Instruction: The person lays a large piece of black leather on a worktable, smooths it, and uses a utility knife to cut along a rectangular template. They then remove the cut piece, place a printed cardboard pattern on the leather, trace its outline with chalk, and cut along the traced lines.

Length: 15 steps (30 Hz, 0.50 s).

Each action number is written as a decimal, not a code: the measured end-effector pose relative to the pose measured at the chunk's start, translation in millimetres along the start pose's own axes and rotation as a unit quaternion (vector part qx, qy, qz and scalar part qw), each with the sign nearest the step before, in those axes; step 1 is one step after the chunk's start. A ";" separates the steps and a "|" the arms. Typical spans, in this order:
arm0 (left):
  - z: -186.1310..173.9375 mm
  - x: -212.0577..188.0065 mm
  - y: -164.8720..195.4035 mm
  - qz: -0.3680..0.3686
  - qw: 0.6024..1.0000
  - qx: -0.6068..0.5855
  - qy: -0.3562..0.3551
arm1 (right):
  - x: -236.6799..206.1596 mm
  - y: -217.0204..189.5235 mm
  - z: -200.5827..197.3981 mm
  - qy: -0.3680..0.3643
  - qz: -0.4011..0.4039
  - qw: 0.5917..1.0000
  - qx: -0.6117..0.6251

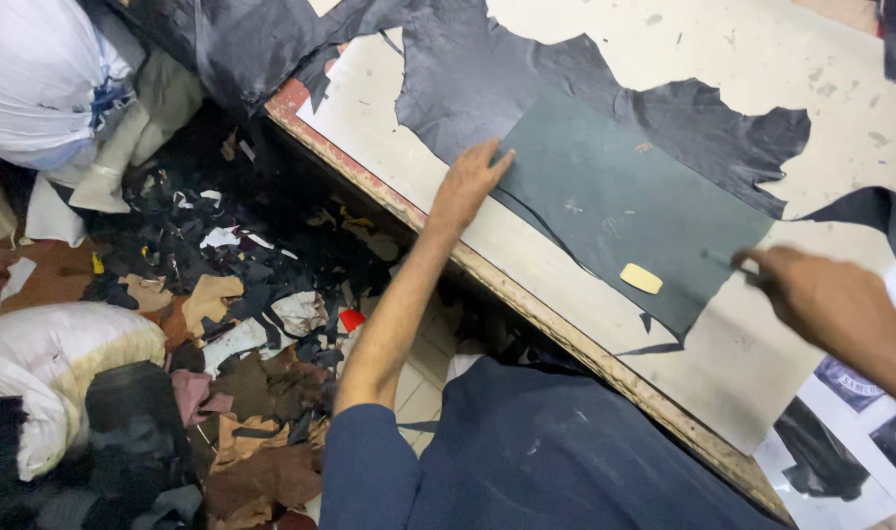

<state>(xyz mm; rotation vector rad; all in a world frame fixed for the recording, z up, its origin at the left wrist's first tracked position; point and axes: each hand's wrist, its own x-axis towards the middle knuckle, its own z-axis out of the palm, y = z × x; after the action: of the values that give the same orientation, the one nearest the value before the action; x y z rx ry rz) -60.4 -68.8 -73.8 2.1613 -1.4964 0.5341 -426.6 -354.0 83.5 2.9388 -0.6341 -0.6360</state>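
Head view: left hand (467, 182) flat, fingers apart, on dark template (615, 201); right hand (821, 294) grip unclear

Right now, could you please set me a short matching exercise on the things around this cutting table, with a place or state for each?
Things:
1. left hand
2. right hand
3. yellow oval piece
4. leather scraps

Places or states:
A. heaped on the floor beside the table
B. lying on the dark green sheet
C. pressing on the green sheet's far corner
D. gripping a thin tool at the sheet's near edge

Pairs: 1-C, 2-D, 3-B, 4-A
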 end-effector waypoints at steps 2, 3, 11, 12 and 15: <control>1.7 -4.8 6.1 0.004 0.998 0.034 -0.045 | 49.4 -15.0 -30.0 0.142 -0.023 0.978 0.152; 1.8 -6.4 9.3 0.002 0.999 0.035 -0.031 | 77.9 -27.9 -41.8 0.175 -0.034 0.959 0.222; 0.5 -3.7 41.9 -0.107 0.968 0.222 -0.048 | 268.9 -178.2 -84.8 0.166 -0.369 0.891 0.205; 0.4 -2.3 44.4 -0.121 0.967 0.211 -0.077 | 287.5 -195.5 -89.5 0.148 -0.406 0.889 0.154; -2.5 2.3 44.4 -0.154 0.967 0.167 -0.114 | 330.9 -239.0 -97.5 0.066 -0.483 0.869 0.089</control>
<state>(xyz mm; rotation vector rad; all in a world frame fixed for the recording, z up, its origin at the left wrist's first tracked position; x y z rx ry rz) -101.5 -82.8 -64.0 2.7364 -1.2085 0.4666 -21.4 -273.0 10.2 3.2753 0.9217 -0.3986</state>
